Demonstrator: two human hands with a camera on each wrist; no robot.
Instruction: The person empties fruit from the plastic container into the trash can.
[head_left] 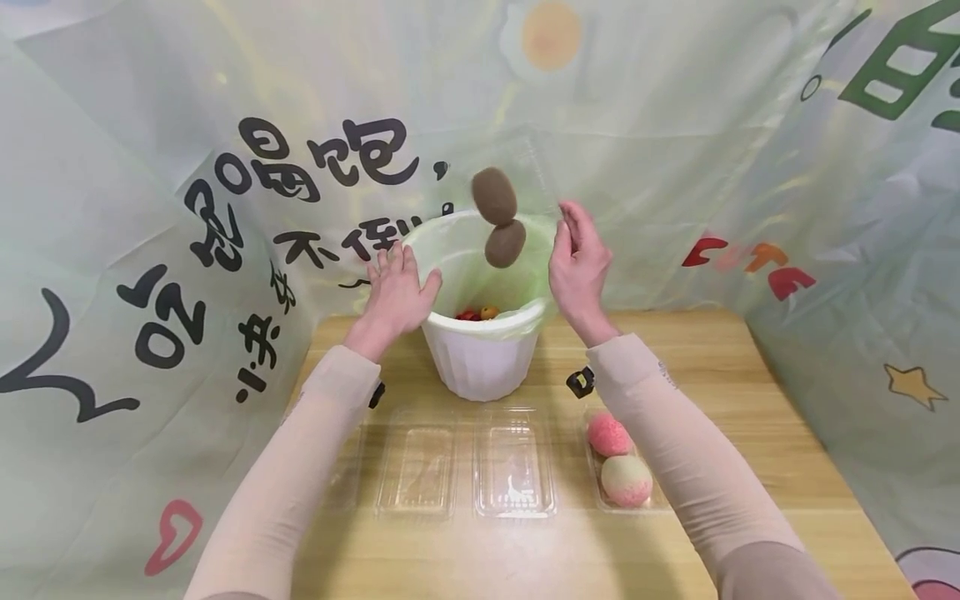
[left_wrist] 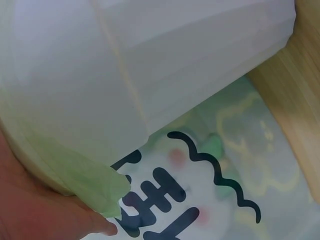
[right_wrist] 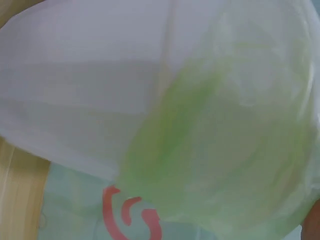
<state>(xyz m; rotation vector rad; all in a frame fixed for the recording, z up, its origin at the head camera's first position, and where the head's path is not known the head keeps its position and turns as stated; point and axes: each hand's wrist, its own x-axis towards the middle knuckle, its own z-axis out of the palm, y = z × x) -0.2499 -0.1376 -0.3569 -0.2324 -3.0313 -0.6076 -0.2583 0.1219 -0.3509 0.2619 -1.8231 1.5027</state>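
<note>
A white bin (head_left: 480, 367) with a thin green liner (head_left: 536, 312) stands on the table. My left hand (head_left: 396, 296) rests on its left rim with fingers spread; the left wrist view shows it against the liner's edge. Above the bin's right side, my right hand (head_left: 581, 262) pinches the edge of a clear plastic tray (head_left: 538, 171), tilted steeply. Two brown, kiwi-like oval items (head_left: 494, 196) are over the bin's opening, one above the other and touching; whether they still touch the tray I cannot tell. Small red and yellow items (head_left: 489, 312) lie inside the bin.
Clear plastic trays (head_left: 514, 467) lie in a row on the wooden table (head_left: 495, 567). The rightmost tray (head_left: 596, 496) holds two round pink and whitish items (head_left: 627, 481), partly beside my right sleeve. Printed pale green sheeting (head_left: 637, 142) encloses the table's back and sides.
</note>
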